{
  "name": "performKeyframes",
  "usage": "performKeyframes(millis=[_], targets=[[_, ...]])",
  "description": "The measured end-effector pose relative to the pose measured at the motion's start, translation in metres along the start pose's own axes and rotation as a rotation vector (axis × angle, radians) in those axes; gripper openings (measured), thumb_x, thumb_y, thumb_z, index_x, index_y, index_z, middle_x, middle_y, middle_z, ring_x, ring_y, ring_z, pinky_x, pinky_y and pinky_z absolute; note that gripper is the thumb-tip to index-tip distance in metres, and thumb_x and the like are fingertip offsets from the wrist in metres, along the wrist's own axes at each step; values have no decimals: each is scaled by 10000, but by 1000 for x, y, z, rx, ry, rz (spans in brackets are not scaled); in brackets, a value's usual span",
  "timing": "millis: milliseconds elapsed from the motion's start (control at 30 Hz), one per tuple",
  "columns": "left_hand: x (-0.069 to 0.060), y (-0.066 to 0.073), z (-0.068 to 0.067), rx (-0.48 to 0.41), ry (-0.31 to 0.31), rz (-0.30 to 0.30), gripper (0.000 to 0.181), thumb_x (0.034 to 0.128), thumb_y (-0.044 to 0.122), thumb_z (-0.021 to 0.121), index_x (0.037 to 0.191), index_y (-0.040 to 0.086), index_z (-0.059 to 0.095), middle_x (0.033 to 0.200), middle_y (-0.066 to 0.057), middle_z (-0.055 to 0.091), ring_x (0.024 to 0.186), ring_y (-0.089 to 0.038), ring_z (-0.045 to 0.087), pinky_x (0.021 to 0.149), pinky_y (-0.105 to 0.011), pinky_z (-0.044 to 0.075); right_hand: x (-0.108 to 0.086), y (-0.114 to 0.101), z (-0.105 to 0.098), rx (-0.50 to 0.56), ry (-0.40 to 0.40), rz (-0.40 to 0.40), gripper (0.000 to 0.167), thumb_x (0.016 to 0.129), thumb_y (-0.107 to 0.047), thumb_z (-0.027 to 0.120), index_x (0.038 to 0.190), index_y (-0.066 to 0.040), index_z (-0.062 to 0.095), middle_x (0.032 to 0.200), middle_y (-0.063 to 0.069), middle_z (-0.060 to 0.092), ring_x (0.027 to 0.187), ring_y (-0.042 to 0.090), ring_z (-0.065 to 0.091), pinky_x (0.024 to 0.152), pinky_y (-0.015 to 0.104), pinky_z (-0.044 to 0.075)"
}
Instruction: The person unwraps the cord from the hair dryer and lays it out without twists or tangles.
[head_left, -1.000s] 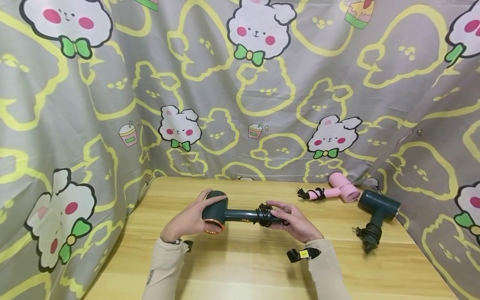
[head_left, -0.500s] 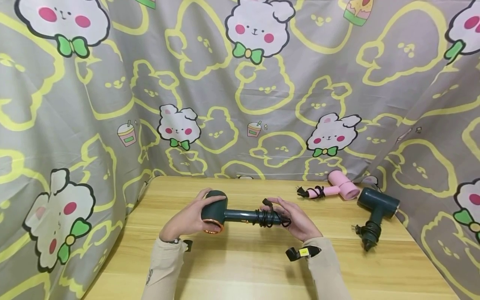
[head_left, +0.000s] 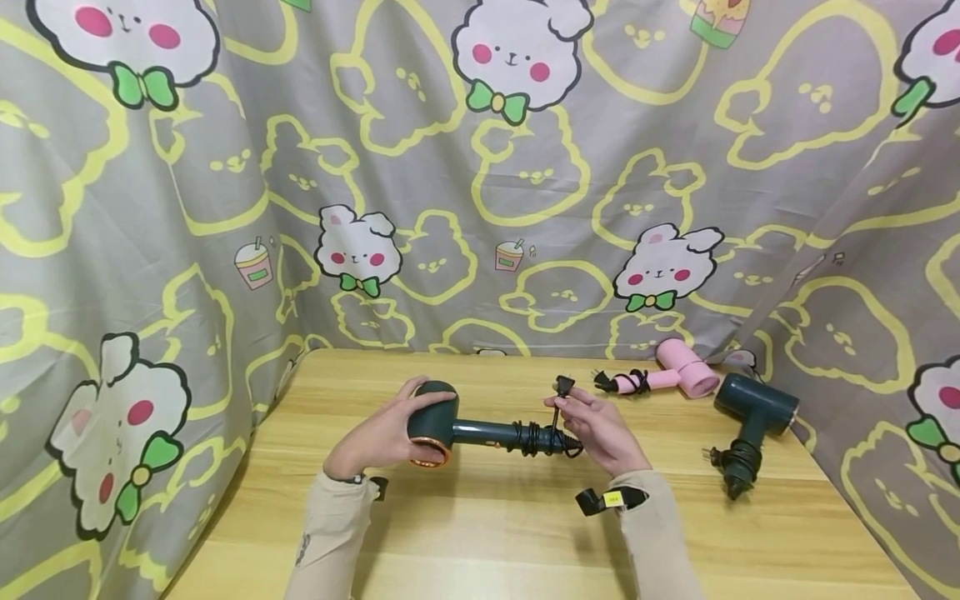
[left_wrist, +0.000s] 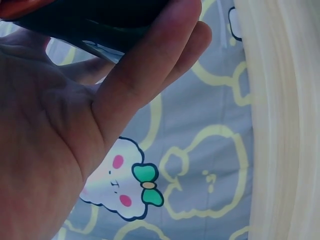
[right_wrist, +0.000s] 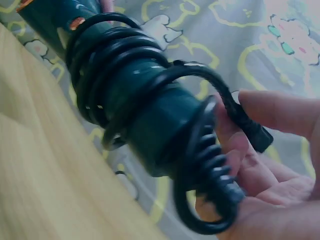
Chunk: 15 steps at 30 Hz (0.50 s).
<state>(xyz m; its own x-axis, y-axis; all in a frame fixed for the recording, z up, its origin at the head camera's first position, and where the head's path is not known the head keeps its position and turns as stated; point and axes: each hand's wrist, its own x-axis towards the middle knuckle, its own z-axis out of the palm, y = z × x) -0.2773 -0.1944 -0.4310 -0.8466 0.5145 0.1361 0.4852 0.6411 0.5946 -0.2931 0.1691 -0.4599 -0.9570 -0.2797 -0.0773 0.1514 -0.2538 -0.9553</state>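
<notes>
Gripping dryer (head_left: 482, 432), lower centre, with left hand (head_left: 377, 439), seemingly for steadiness; pinching cord (head_left: 533, 438) near plug (head_left: 566, 385) with right hand (head_left: 602, 428).

The dryer (head_left: 480, 432) I hold looks like smooth, shiny plastic. The table (head_left: 465, 533) low in the frame looks wooden; the curtain (head_left: 435, 187) above, wrinkly cloth.

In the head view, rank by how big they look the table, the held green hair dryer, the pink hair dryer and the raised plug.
1. Table
2. Held green hair dryer
3. Pink hair dryer
4. Raised plug
The pink one lies farther back, so real sizes are unsure.
</notes>
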Motion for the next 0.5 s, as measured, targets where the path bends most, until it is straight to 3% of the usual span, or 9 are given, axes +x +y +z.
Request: performKeyframes(millis=[67, 167, 233, 367, 500], targets=[[0, 0, 0, -7, -1, -2, 880, 720, 495, 927, 1490, 359, 523, 1604, -87, 321, 1167, -301, 609, 934, -436, 538, -4, -6, 1, 41, -11, -21, 772, 1039, -25, 546, 1579, 156, 26, 989, -71, 785, 917, 1, 655, 794, 144, 501], [0, 0, -1, -19, 0, -14, 881, 717, 494, 929, 1489, 368, 522, 1603, -81, 322, 1185, -309, 597, 939, -441, 535, -9, -15, 4, 58, -51, -55, 703, 1023, -4, 567, 1542, 147, 119, 986, -35, 790, 934, 30, 709, 814, 162, 556], [0, -1, -1, -24, 2, -24, 883, 716, 497, 929, 1490, 373, 521, 1609, -84, 315, 1199, -317, 587, 940, -445, 531, -12, -19, 6, 56, -82, -80, 549, 1024, -27, 591, 1467, 107, 297, 1003, -12, 785, 882, 43, 712, 815, 186, 581], [-1, -2, -2, -24, 8, -36, 886, 720, 501, 926, 1494, 394, 510, 1628, -98, 296, 1229, -331, 566, 943, -454, 522, -18, -25, 12, 58, -146, -126, 122, 1046, -117, 607, 1150, -54, 610, 1003, -1, 749, 816, 86, 728, 807, 245, 609], [-2, -4, -2, -29, 10, -40, 892, 725, 483, 929, 1501, 412, 495, 1640, -96, 274, 1237, -341, 557, 941, -452, 518, -25, -29, 20, 39, -169, -137, 124, 1066, -196, 588, 1041, -114, 678, 982, -19, 698, 818, 137, 759, 812, 297, 624]])
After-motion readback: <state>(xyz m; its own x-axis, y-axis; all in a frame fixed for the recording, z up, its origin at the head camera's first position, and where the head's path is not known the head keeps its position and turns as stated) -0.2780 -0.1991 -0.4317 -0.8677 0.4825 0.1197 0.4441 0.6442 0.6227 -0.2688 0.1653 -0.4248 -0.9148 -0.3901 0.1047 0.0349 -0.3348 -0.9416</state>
